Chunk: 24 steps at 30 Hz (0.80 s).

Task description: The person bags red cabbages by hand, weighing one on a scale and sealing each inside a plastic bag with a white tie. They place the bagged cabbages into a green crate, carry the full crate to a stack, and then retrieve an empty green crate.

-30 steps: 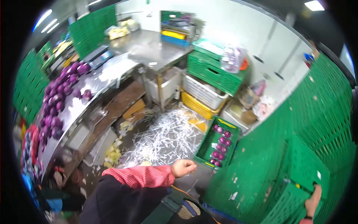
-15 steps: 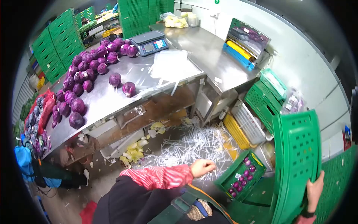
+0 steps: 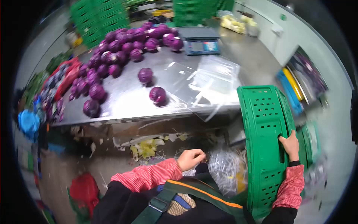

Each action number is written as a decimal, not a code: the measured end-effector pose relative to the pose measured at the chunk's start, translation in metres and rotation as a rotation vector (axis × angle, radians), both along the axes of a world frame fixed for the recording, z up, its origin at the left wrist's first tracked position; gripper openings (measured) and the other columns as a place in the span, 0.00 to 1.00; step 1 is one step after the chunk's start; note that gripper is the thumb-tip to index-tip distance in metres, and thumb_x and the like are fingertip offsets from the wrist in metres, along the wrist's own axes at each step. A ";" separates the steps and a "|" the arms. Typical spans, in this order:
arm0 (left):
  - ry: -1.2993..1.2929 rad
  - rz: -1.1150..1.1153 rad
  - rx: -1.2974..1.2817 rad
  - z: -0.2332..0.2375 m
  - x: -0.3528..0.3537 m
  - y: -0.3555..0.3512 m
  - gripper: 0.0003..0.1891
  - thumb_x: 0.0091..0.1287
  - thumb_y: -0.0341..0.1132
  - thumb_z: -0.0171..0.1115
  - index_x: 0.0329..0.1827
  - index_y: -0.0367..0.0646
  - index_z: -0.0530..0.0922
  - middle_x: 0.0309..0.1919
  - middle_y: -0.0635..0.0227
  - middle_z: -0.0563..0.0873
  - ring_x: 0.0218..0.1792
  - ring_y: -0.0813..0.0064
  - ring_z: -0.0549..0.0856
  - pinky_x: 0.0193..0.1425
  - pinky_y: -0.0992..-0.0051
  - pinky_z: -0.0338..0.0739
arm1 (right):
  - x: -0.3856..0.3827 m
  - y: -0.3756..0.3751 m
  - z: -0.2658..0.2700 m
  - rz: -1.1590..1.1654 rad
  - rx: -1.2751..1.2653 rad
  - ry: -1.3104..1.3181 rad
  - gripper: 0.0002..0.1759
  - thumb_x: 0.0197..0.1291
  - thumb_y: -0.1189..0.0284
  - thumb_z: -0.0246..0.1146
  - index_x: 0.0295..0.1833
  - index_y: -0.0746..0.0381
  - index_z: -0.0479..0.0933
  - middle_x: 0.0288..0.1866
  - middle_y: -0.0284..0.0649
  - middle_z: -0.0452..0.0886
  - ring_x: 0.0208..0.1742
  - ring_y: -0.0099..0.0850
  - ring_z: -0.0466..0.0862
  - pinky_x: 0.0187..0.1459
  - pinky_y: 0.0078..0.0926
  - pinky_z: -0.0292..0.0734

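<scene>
In the head view my right hand (image 3: pixel 290 146) grips a green plastic crate (image 3: pixel 261 149) by the slot in its side. The crate stands on edge, with its perforated face towards me. My left hand (image 3: pixel 191 159) hangs in front of my body, fingers curled, and nothing shows in it. Beyond the hands is a metal table (image 3: pixel 130 95) bearing a heap of red cabbages (image 3: pixel 126 46). Two more lie apart, a single cabbage (image 3: pixel 145 75) and a nearer cabbage (image 3: pixel 157 95). Clear plastic sheets (image 3: pixel 214 76) are spread beside them.
A weighing scale (image 3: pixel 197 39) sits behind the plastic sheets. Stacked green crates (image 3: pixel 99 18) rise at the back. White strips (image 3: pixel 223 164) and yellowish leaves (image 3: pixel 145 148) litter the floor. A red bag (image 3: pixel 85 190) lies at lower left. A person in blue (image 3: pixel 29 125) is at the left.
My view has turned right to left across the scene and closer to the table. The green crate in my right hand has come up beside the table's right end. My left hand stays curled.
</scene>
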<state>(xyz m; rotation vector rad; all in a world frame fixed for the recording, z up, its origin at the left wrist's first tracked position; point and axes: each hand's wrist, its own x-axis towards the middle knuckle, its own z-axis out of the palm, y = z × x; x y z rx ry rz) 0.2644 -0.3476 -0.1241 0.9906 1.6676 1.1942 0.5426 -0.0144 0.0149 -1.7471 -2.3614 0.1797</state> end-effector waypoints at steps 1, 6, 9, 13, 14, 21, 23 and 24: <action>-0.041 0.024 0.012 0.003 -0.007 0.016 0.11 0.68 0.35 0.58 0.41 0.36 0.82 0.30 0.67 0.86 0.33 0.83 0.82 0.40 0.77 0.77 | -0.021 0.030 -0.015 0.047 -0.006 -0.014 0.36 0.43 0.57 0.66 0.52 0.71 0.65 0.41 0.62 0.81 0.44 0.58 0.81 0.46 0.48 0.75; -0.074 0.160 -0.045 0.012 -0.031 0.098 0.11 0.68 0.36 0.59 0.42 0.36 0.81 0.31 0.68 0.85 0.34 0.83 0.83 0.41 0.78 0.78 | -0.108 0.164 -0.062 0.205 -0.067 -0.059 0.37 0.41 0.58 0.67 0.51 0.71 0.62 0.40 0.63 0.80 0.44 0.59 0.80 0.46 0.50 0.75; 0.066 0.131 -0.023 0.024 -0.045 0.147 0.10 0.68 0.37 0.60 0.41 0.37 0.81 0.30 0.67 0.84 0.31 0.81 0.83 0.38 0.78 0.78 | -0.156 0.228 -0.097 0.278 -0.118 -0.093 0.38 0.41 0.57 0.67 0.52 0.70 0.62 0.40 0.62 0.81 0.43 0.58 0.81 0.45 0.49 0.77; 0.168 -0.038 0.015 0.044 -0.065 0.222 0.10 0.68 0.37 0.58 0.40 0.39 0.80 0.31 0.62 0.84 0.32 0.71 0.84 0.40 0.73 0.78 | -0.203 0.283 -0.123 0.336 -0.163 -0.055 0.40 0.40 0.54 0.69 0.52 0.69 0.62 0.39 0.59 0.82 0.41 0.55 0.82 0.43 0.48 0.77; 0.235 -0.091 0.105 0.039 -0.071 0.244 0.09 0.67 0.37 0.58 0.40 0.39 0.80 0.32 0.62 0.84 0.34 0.68 0.84 0.41 0.71 0.78 | -0.212 0.288 -0.123 0.339 -0.197 -0.053 0.40 0.39 0.53 0.70 0.51 0.68 0.62 0.38 0.58 0.82 0.41 0.55 0.82 0.42 0.48 0.78; 0.673 -0.613 0.541 0.028 -0.101 0.461 0.23 0.61 0.41 0.63 0.57 0.41 0.73 0.54 0.58 0.76 0.57 0.55 0.75 0.58 0.61 0.72 | -0.208 0.334 -0.104 0.522 -0.136 0.088 0.32 0.50 0.57 0.69 0.57 0.64 0.71 0.49 0.55 0.77 0.51 0.50 0.78 0.52 0.42 0.74; 0.981 -0.603 0.495 0.007 -0.099 0.507 0.32 0.59 0.46 0.65 0.64 0.41 0.67 0.62 0.57 0.71 0.66 0.55 0.68 0.65 0.55 0.67 | -0.201 0.342 -0.087 0.509 0.072 0.030 0.23 0.54 0.61 0.67 0.54 0.59 0.75 0.44 0.50 0.78 0.48 0.47 0.79 0.49 0.41 0.75; 1.013 -0.684 0.327 -0.009 -0.099 0.526 0.37 0.60 0.50 0.64 0.69 0.44 0.62 0.66 0.58 0.67 0.71 0.57 0.61 0.70 0.51 0.60 | -0.206 0.335 -0.064 0.474 0.222 -0.062 0.15 0.55 0.65 0.65 0.48 0.55 0.79 0.38 0.45 0.76 0.44 0.43 0.80 0.43 0.40 0.76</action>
